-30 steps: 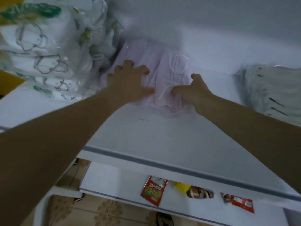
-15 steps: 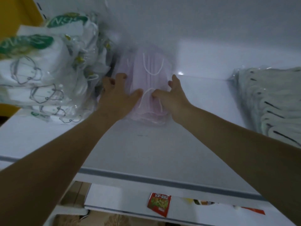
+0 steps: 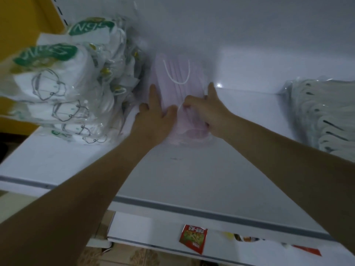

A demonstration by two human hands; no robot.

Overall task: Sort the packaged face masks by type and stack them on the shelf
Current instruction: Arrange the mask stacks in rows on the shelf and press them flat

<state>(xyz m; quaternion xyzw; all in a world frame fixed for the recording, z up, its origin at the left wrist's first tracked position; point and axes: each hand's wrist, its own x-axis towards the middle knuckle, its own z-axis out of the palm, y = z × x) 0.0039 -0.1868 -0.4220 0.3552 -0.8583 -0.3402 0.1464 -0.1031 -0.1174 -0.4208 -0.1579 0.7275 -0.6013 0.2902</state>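
A stack of pink face masks (image 3: 178,73) in clear wrap lies at the back middle of the white shelf (image 3: 192,169), with a white ear loop showing on top. My left hand (image 3: 155,116) presses against the stack's left side with its fingers straight. My right hand (image 3: 207,110) rests on the right side, thumb laid across the top and forefinger straight along the edge. Packs of white cup masks with green labels (image 3: 63,89) are piled at the left, touching the pink stack. A pile of pale masks with dark marks (image 3: 322,112) lies at the right.
Bare shelf lies between the pink stack and the right pile. The shelf's grey front edge (image 3: 211,212) runs below my forearms. A lower shelf (image 3: 146,233) holds a red sachet (image 3: 193,238) and other small packets. A yellow wall (image 3: 23,20) stands at the far left.
The pink stack has slid back toward the rear wall and straightened up next to the white packs. Both hands moved in with it and now sit closer together.
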